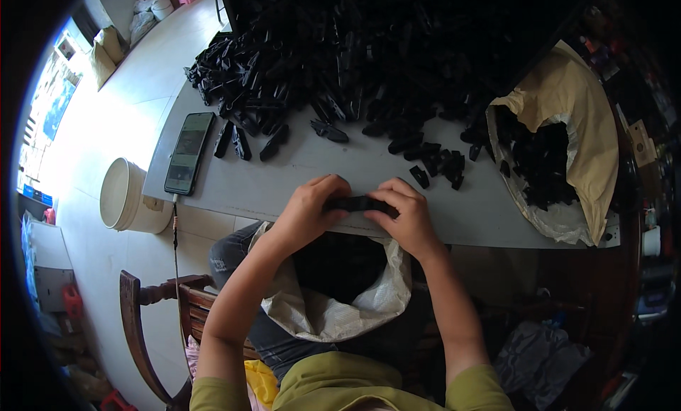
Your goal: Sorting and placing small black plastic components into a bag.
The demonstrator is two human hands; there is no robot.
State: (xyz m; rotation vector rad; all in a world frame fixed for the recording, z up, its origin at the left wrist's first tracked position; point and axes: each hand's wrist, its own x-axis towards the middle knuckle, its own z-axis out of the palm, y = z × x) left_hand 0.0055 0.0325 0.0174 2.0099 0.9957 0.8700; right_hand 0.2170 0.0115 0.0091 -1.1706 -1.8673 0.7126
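A small black plastic part [352, 204] spans the gap between my two hands at the table's near edge. My left hand [313, 207] pinches its left end, and my right hand [403, 211] grips the right end; the fingers cover both ends. Just below, on my lap, an open white woven sack [323, 322] has a dark inside whose contents I cannot make out. Beyond my hands a large heap of similar black plastic parts [340, 63] covers the far side of the grey table [284, 177]. Several loose parts [425, 156] lie nearer to me.
A phone [189, 154] with a cable lies at the table's left. To the right stands an open tan sack [592, 148] holding black parts. A white bucket [124, 198] is on the floor at left, near a wooden chair [135, 326].
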